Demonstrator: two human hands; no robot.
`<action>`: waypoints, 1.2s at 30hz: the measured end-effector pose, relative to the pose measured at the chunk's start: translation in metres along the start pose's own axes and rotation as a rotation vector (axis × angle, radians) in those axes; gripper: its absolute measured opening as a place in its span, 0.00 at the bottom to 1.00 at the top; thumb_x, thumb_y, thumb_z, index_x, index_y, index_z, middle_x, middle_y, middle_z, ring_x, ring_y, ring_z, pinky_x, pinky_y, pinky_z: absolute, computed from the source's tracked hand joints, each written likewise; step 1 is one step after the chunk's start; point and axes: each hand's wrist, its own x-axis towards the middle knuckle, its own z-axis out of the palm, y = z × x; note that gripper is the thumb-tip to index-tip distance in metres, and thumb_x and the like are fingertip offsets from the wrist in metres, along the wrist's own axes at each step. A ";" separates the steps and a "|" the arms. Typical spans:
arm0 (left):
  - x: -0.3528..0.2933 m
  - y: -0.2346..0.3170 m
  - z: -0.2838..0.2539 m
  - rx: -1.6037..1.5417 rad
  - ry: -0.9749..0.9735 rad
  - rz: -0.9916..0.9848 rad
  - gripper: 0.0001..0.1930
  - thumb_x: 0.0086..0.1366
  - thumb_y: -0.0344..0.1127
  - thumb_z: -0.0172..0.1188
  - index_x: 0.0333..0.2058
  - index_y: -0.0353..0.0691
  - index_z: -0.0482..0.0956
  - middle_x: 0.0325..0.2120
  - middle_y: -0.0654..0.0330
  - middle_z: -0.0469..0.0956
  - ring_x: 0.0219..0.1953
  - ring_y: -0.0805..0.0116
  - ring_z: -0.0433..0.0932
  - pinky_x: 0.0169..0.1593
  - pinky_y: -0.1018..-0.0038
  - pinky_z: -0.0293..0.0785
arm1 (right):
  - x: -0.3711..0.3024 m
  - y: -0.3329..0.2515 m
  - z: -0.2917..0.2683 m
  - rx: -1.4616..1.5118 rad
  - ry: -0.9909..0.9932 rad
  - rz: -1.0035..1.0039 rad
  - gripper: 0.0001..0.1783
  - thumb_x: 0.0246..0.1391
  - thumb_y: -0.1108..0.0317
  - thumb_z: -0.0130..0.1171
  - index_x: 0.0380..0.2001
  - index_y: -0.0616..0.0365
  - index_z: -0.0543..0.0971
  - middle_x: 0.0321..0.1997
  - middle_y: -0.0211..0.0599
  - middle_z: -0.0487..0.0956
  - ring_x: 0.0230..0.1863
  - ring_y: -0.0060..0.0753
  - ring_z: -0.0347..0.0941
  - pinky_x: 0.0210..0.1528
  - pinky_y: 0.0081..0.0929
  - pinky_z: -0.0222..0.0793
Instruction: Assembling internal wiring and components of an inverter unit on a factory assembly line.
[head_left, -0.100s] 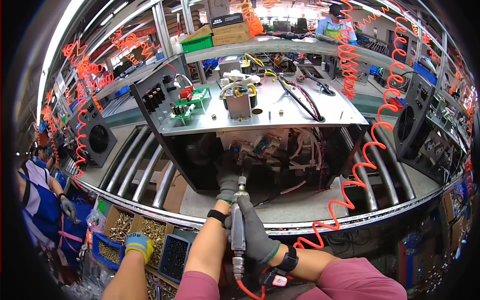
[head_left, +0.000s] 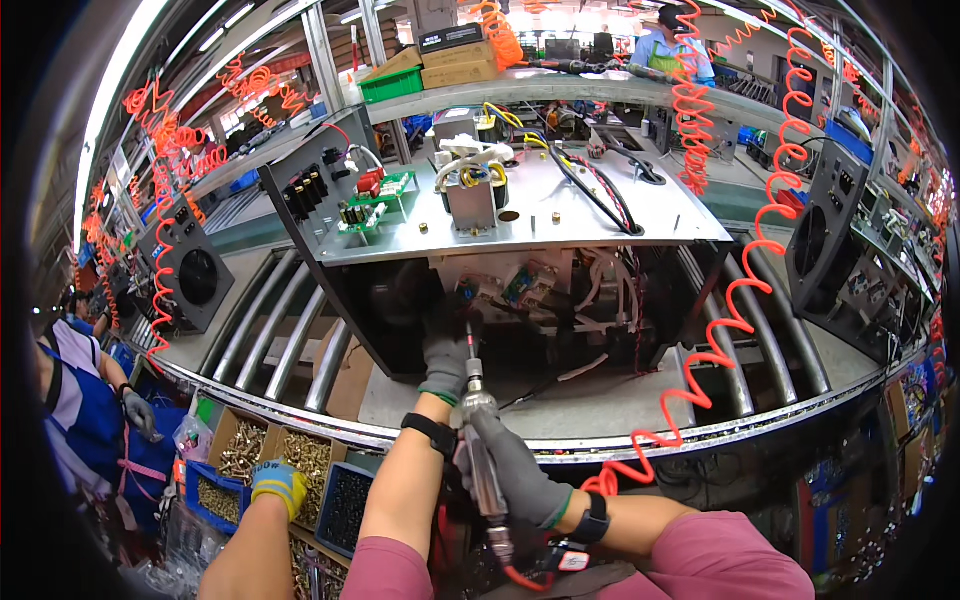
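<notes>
My right hand point(head_left: 525, 475), in a grey glove, is closed round an air screwdriver point(head_left: 484, 468). The tool tilts, its bit pointing away into the open lower front of a metal equipment cabinet point(head_left: 530, 246). My left hand point(head_left: 445, 358), also gloved in grey, reaches into that dark opening just left of the bit. Shadow hides its fingers, so what they hold or touch cannot be told. Inside the cabinet are small circuit boards point(head_left: 530, 284) and white cables point(head_left: 610, 285). On its top plate stand a green board point(head_left: 385, 205) and a transformer block point(head_left: 474, 205).
The cabinet stands over a roller conveyor point(head_left: 290, 345). At lower left, another person's yellow-blue gloved hand point(head_left: 280, 485) is over bins of brass screws point(head_left: 303, 460); a black bin point(head_left: 350, 508) adjoins. A coiled red air hose point(head_left: 700, 400) hangs at right. Another co-worker's gloved hand point(head_left: 140, 415) is farther left.
The screwdriver's bit has moved slightly up and left, farther into the cabinet opening, while its hose end has swung right. My left forearm has shifted slightly left.
</notes>
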 end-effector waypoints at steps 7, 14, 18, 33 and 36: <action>0.014 -0.009 0.011 -0.147 0.077 -0.080 0.10 0.60 0.37 0.64 0.39 0.42 0.81 0.38 0.52 0.80 0.42 0.51 0.79 0.49 0.65 0.74 | -0.050 0.003 -0.099 -0.804 0.021 -0.291 0.25 0.54 0.54 0.66 0.47 0.60 0.74 0.34 0.36 0.79 0.34 0.28 0.75 0.40 0.28 0.72; 0.028 0.008 -0.020 -0.084 -0.021 0.033 0.13 0.57 0.39 0.67 0.37 0.38 0.81 0.34 0.54 0.82 0.38 0.58 0.81 0.45 0.66 0.75 | -0.079 0.011 -0.133 -0.929 0.143 -0.200 0.21 0.52 0.57 0.67 0.42 0.59 0.75 0.31 0.35 0.78 0.32 0.24 0.72 0.39 0.28 0.71; -0.003 0.014 -0.058 -0.447 -0.063 -0.093 0.13 0.56 0.35 0.65 0.39 0.38 0.79 0.36 0.52 0.80 0.40 0.54 0.79 0.45 0.65 0.74 | -0.078 0.021 -0.136 -0.758 0.212 -0.263 0.21 0.52 0.58 0.67 0.43 0.59 0.76 0.31 0.32 0.77 0.32 0.20 0.69 0.39 0.26 0.70; -0.052 0.010 -0.047 0.269 -0.744 -0.169 0.24 0.53 0.51 0.63 0.40 0.35 0.82 0.39 0.44 0.81 0.44 0.45 0.79 0.49 0.58 0.75 | -0.084 0.023 -0.147 -0.841 0.265 -0.294 0.24 0.53 0.54 0.67 0.45 0.59 0.76 0.32 0.36 0.79 0.33 0.25 0.73 0.40 0.29 0.71; -0.054 0.015 -0.058 0.267 -0.762 -0.190 0.24 0.52 0.51 0.64 0.37 0.33 0.82 0.37 0.44 0.81 0.42 0.47 0.80 0.47 0.59 0.76 | -0.086 0.023 -0.144 -0.881 0.279 -0.298 0.23 0.53 0.54 0.67 0.45 0.59 0.76 0.32 0.36 0.79 0.33 0.24 0.73 0.40 0.28 0.71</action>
